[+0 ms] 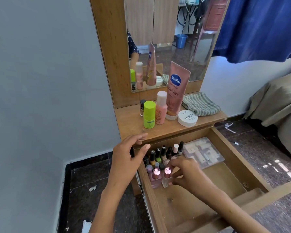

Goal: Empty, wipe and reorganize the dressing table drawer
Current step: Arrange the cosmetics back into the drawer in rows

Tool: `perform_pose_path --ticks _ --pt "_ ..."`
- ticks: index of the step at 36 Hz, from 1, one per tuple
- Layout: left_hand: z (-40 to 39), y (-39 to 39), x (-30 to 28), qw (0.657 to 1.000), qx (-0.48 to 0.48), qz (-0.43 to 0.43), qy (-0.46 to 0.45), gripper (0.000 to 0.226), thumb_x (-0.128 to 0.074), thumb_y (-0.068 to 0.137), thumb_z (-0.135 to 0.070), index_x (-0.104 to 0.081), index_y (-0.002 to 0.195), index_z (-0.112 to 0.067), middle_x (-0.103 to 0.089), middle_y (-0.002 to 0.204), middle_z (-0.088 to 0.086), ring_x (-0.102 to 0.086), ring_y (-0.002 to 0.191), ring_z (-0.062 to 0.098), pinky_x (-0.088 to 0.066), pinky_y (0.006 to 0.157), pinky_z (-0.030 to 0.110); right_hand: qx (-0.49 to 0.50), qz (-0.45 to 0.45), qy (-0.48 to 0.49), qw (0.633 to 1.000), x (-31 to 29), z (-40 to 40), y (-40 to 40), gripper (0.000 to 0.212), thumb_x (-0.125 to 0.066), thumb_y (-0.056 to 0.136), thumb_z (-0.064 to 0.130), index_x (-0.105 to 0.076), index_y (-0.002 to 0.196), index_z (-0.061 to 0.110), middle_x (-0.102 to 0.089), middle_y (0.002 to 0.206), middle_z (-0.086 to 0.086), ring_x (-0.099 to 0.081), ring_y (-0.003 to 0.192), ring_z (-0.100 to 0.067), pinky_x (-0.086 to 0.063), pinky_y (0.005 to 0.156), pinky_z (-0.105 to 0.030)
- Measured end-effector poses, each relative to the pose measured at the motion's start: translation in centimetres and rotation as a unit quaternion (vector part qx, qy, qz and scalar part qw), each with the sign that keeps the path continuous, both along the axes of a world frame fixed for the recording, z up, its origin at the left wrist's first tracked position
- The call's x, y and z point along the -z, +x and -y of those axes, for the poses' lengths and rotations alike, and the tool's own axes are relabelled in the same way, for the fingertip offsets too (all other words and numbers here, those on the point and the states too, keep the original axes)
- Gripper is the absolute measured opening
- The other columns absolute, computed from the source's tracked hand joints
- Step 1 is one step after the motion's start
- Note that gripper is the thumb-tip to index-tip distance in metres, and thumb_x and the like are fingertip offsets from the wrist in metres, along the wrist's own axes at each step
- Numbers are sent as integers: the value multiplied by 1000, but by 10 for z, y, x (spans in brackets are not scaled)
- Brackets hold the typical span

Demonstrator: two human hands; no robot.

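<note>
The wooden drawer (pixel 228 175) is pulled out below the dressing table top (pixel 129 121). Several nail polish bottles (pixel 160 155) stand in rows at its back left corner, beside a clear case (pixel 203 153) of small cosmetics. In front stand two bottles with shiny pink caps: a pink one (pixel 155 178) and a clear one (pixel 167 179). My right hand (pixel 185 175) pinches the clear bottle from its right side. My left hand (pixel 124 158) hovers over the drawer's left edge with fingers spread and relaxed, holding nothing.
On the table top stand a green bottle (pixel 149 115), a peach bottle (pixel 161 108), a pink Vaseline tube (pixel 176 91), a white nail polish remover jar (pixel 187 118) and a striped cloth (pixel 200 103). A mirror (pixel 171 39) rises behind. A bed (pixel 279 101) lies at right.
</note>
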State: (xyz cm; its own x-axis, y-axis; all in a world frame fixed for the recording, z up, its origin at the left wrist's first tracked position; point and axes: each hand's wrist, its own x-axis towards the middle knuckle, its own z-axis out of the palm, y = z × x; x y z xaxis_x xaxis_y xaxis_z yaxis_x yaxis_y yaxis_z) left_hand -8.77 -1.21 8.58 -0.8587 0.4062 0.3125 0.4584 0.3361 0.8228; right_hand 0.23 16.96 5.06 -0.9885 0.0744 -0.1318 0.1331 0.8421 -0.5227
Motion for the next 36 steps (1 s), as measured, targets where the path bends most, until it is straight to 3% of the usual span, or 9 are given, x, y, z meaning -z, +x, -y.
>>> perform_pose_path --ticks 13,18,24,27,31,34,36 --pt "-2 1 1 1000 5 2 10 23 -67 86 -25 -68 108 -32 -61 96 -26 -54 99 -10 -32 80 -3 26 -32 12 999 3 10 8 26 -74 81 15 -61 103 23 -60 97 17 -64 90 -2 -54 81 -22" --pt "-3 2 2 1000 0 -6 19 20 -67 86 -23 -69 105 -30 -63 97 -25 -54 100 -8 -35 81 0 34 -33 85 995 -4 14 11 29 -69 84 30 -53 108 27 -66 103 12 -64 91 -5 -46 68 -18" --pt "-9 -2 0 997 -44 -47 47 18 -66 87 -29 -68 105 -30 -64 103 -22 -55 103 -7 -41 86 7 45 -41 96 993 -24 5 14 26 -70 82 22 -53 98 32 -66 92 19 -63 84 2 -45 65 -13" --pt "-18 -9 -4 993 -82 -65 57 27 -67 86 -32 -64 113 -27 -62 108 -18 -54 105 -2 -46 88 20 59 -50 68 995 -34 -5 9 26 -72 79 18 -55 90 34 -67 83 20 -63 76 6 -48 66 -13" --pt "-36 -26 -5 991 -108 -70 36 47 -69 82 -40 -55 125 -25 -55 117 -17 -49 112 4 -41 94 23 97 -71 34 992 -38 -14 4 22 -75 76 20 -60 87 33 -67 80 19 -63 73 3 -55 70 -30" --pt "-48 -37 -6 989 -123 -84 15 59 -69 79 -47 -52 129 -21 -55 125 -8 -46 117 9 -41 97 29 117 -86 22 989 -41 -17 2 20 -75 78 21 -61 86 34 -68 80 19 -64 75 3 -55 70 -31" --pt "-54 -41 -12 986 -126 -110 3 66 -68 78 -49 -48 133 -19 -53 131 -5 -41 122 10 -33 98 24 124 -96 10 988 -42 -17 1 22 -75 78 21 -61 83 36 -68 78 19 -65 75 3 -55 71 -29"
